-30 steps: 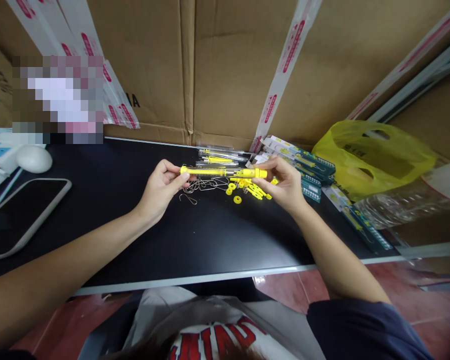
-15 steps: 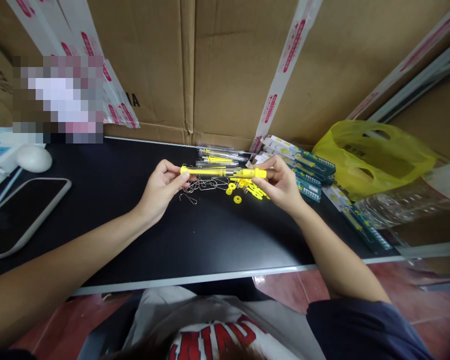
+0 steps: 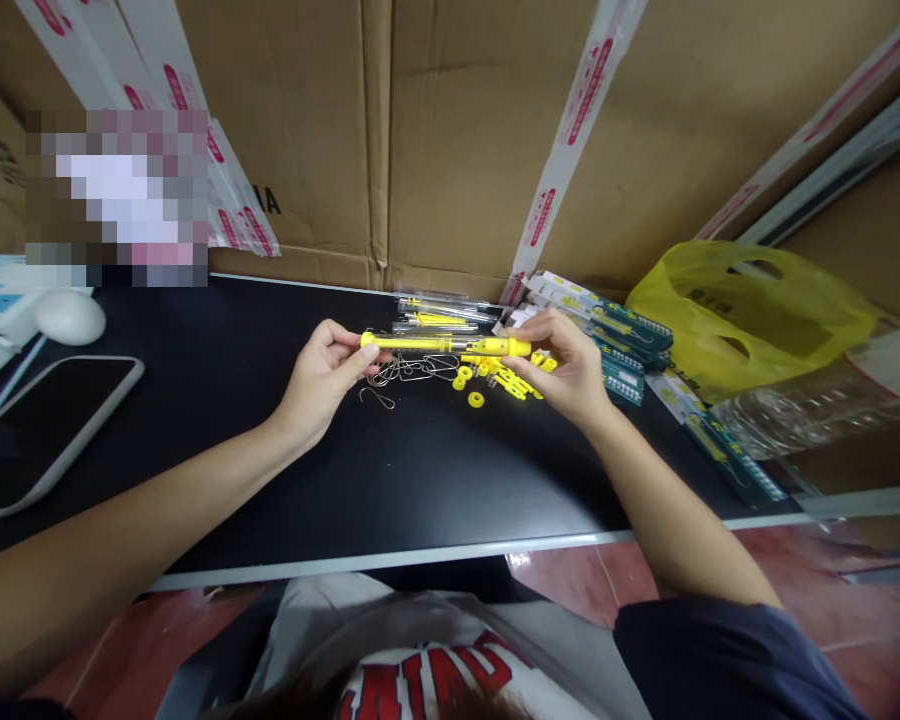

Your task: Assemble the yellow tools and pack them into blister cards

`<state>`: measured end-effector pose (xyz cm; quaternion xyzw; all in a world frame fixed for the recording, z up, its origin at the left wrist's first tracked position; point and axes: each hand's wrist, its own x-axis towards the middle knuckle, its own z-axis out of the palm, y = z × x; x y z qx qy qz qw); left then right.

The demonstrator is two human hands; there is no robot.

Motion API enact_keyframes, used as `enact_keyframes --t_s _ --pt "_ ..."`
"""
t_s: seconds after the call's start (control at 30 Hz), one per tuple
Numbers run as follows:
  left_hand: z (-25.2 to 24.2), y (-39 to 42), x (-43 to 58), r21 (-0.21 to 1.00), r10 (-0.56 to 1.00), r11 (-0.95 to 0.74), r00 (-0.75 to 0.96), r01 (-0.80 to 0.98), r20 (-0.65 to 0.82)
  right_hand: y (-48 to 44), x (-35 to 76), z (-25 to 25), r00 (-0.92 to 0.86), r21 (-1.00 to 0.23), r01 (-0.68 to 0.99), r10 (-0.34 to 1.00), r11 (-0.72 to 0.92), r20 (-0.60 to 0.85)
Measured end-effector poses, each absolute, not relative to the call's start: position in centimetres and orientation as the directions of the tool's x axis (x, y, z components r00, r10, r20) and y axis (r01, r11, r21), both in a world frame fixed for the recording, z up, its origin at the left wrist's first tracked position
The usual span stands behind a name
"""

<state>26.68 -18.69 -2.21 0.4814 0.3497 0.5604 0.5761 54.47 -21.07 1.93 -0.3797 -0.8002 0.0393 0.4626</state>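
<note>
I hold a slim yellow and clear tube-shaped tool (image 3: 442, 344) level above a black table (image 3: 270, 470). My left hand (image 3: 322, 378) pinches its left end with thumb and forefinger. My right hand (image 3: 566, 370) is closed around its right yellow end. Just under the tool lie bent metal wire clips (image 3: 409, 372) and several small yellow plastic parts (image 3: 495, 380). Behind it rest a few more clear tubes with yellow inserts (image 3: 435, 312).
Green and white packaged cards (image 3: 607, 335) are stacked right of my right hand, beside a yellow plastic bag (image 3: 750, 315) and a clear bag (image 3: 795, 415). A phone (image 3: 45, 425) and a white round object (image 3: 69, 317) lie at the left. Cardboard boxes (image 3: 450, 130) form the back wall.
My right hand's fingers have shifted slightly on the tool's right end. The tool and my left hand stay where they were.
</note>
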Motion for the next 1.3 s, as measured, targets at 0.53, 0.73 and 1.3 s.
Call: enact_keyframes --t_s 0.53,0.73,1.3 --pt "-2.1 -18.7 26.6 0.950 0.983 -0.078 0.136 -0.303 0.124 -22.0 53.8 1.4 -0.271 -0.647 0.460 0.790 0.609 0.551" --pt "-2.0 -18.7 26.5 0.946 0.984 -0.074 0.132 -0.316 0.121 -21.9 54.0 1.6 -0.234 -0.636 0.473 0.783 0.609 0.576" --pt "-2.2 -18.7 26.6 0.945 0.984 -0.037 0.153 -0.326 0.091 -22.4 53.1 1.5 -0.231 -0.790 0.332 0.856 0.516 0.462"
